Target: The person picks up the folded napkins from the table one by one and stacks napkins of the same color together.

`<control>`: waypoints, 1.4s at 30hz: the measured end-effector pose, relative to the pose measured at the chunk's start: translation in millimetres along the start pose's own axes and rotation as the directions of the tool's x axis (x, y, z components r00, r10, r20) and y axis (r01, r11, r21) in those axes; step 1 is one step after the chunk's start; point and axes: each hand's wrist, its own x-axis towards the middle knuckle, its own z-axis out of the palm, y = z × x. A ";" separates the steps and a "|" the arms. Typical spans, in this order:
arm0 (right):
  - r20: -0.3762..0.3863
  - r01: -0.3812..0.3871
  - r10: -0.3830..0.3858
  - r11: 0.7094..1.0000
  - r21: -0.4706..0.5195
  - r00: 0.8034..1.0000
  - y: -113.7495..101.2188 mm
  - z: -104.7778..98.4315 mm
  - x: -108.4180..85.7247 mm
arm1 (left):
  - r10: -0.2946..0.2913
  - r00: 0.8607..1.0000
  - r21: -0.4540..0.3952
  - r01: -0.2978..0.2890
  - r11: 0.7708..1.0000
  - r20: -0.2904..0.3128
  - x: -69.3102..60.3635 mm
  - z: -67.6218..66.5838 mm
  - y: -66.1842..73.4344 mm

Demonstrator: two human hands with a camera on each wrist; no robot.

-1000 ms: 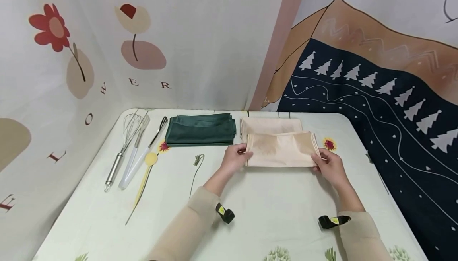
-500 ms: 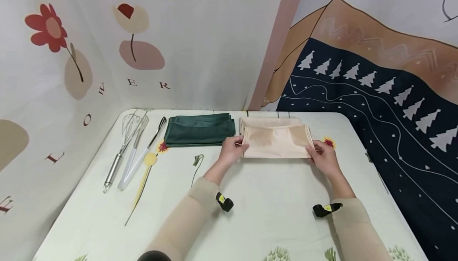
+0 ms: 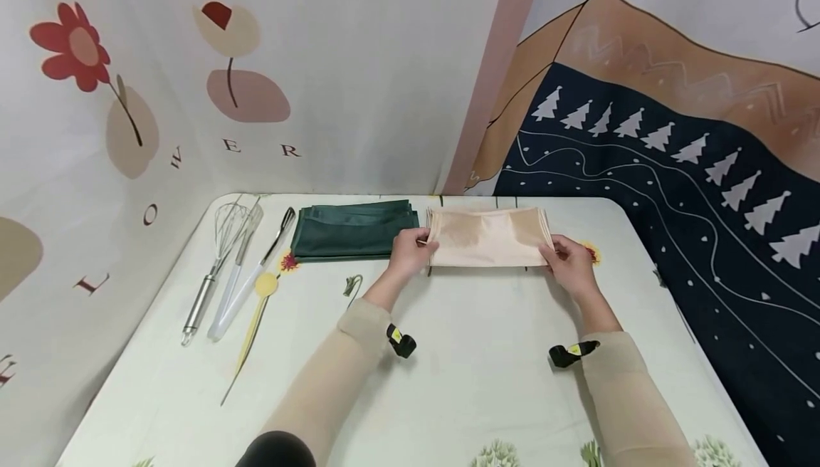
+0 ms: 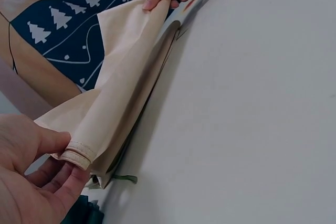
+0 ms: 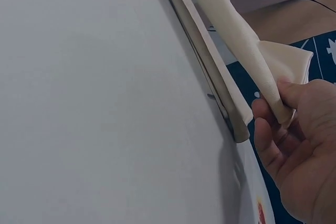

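Observation:
A folded beige cloth (image 3: pixel 487 239), perhaps a napkin, is held by its two short ends. My left hand (image 3: pixel 408 252) pinches its left end between thumb and fingers, and my right hand (image 3: pixel 570 266) grips the right end likewise. Both wrist views show the cloth raised a little off the table, its folded layers stacked at the left end. Beneath it lies a second folded beige cloth (image 5: pixel 212 72), which the held one hides in the head view. Just left of my left hand is a folded dark green cloth (image 3: pixel 352 232).
A wire whisk (image 3: pixel 211 260) and two other pale-handled utensils (image 3: pixel 246 296) lie along the table's left side. The table (image 3: pixel 487 353) has a pale flower-printed cover. Printed curtains (image 3: pixel 359 82) stand behind its back edge. A dark rounded object (image 3: pixel 277 449) shows at the bottom.
Both hands have carried the held cloth away from the person and slightly left, until it covers the second beige cloth in the head view. The utensils and green cloth stay in place.

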 end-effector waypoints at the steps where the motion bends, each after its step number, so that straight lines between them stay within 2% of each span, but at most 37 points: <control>1: -0.003 0.002 -0.002 1.000 0.001 1.000 0.5 0.7 2.2 | -0.003 1.000 0.006 0.003 1.000 -0.001 1.5 -0.2 0.0; 7: -0.010 -0.004 0.004 1.000 -0.001 1.000 3.9 4.8 14.0 | -0.007 1.000 0.040 0.007 0.999 -0.005 11.8 2.1 -1.8; 18: -0.053 0.004 -0.008 0.997 -0.075 0.999 1.9 8.2 27.8 | 0.013 1.000 0.081 -0.012 0.997 -0.015 27.4 4.8 0.2; 27: -0.036 -0.060 0.057 0.994 -0.088 0.998 0.7 8.5 35.3 | 0.001 1.000 0.095 0.000 0.995 -0.014 37.1 3.3 6.7; 35: -0.037 -0.066 0.062 0.992 -0.105 0.997 5.5 8.7 40.9 | -0.011 0.999 0.122 0.015 0.992 -0.033 42.0 9.3 7.3; 42: -0.017 -0.145 0.144 0.981 -0.130 0.989 8.0 8.6 41.9 | -0.017 0.999 0.144 0.024 0.989 -0.051 43.5 14.6 6.9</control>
